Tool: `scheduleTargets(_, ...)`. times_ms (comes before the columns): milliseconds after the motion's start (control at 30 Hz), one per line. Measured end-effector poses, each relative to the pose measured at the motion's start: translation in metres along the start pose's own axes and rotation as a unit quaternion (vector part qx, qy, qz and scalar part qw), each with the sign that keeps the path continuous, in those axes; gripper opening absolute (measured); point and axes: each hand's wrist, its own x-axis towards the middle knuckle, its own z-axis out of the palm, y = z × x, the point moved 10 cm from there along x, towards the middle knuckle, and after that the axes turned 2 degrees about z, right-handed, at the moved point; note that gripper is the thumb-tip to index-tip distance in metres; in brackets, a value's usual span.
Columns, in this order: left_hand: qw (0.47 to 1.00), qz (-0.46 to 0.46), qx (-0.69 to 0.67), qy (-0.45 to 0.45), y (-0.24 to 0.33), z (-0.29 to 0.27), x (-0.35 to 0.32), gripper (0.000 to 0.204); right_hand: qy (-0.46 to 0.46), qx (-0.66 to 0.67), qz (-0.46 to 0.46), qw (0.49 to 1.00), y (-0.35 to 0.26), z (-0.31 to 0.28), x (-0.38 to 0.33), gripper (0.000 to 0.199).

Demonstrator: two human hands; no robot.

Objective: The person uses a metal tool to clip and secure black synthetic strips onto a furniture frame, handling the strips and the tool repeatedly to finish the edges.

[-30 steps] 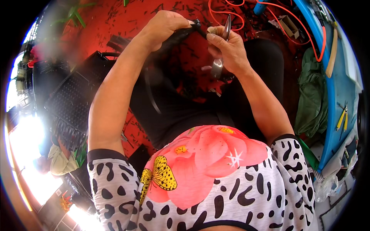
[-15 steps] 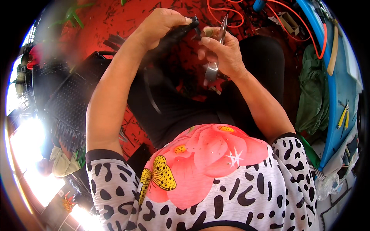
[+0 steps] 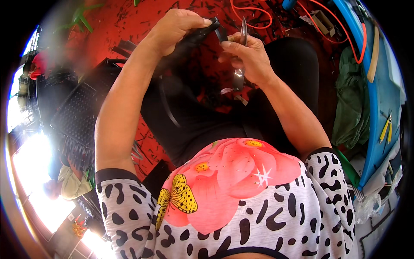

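Observation:
My left hand is closed, thumb and fingers pinching a black piece whose lower part is dark and blurred. From its end a narrow black strip runs to my right hand, where thumb and forefinger touch its other end. My right hand is closed around a shiny metal tool. The tool's narrow pointed end stands up above the fingers, and a wider shiny part comes out below the palm. Its exact kind is hard to tell. Both hands are above my black-clad legs.
Black scraps cover the red floor. A black studded rack-like object stands at left. At right a blue table holds yellow-handled pliers and a wooden stick. An orange hose, a cardboard box and green cloth lie nearby.
The metal tool has turned more upright in my right hand, its lower part swinging slightly. The black strip between my hands shows more. My left hand has barely moved.

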Motion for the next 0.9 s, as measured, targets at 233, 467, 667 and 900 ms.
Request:
scheduleTargets(233, 1.000, -0.010, 0.011, -0.028, -0.001, 0.003, -0.001, 0.013, -0.016, -0.008, 0.027, 0.999, 0.005, 0.001, 0.004, 0.010)
scheduleTargets(467, 0.999, -0.008, 0.012, -0.037, -0.003, 0.003, 0.000, 0.012, -0.020, -0.029, 0.019, 0.999, 0.003, 0.003, 0.006, 0.012)
scheduleTargets(667, 1.000, -0.005, 0.021, -0.019, -0.005, 0.002, 0.001, 0.012, 0.031, -0.083, -0.008, 0.996, -0.001, -0.005, 0.009, 0.010)
scheduleTargets(900, 1.000, -0.007, 0.016, -0.025, -0.005, 0.003, 0.000, 0.014, -0.013, -0.078, -0.089, 0.993, -0.020, 0.002, 0.010, 0.009)
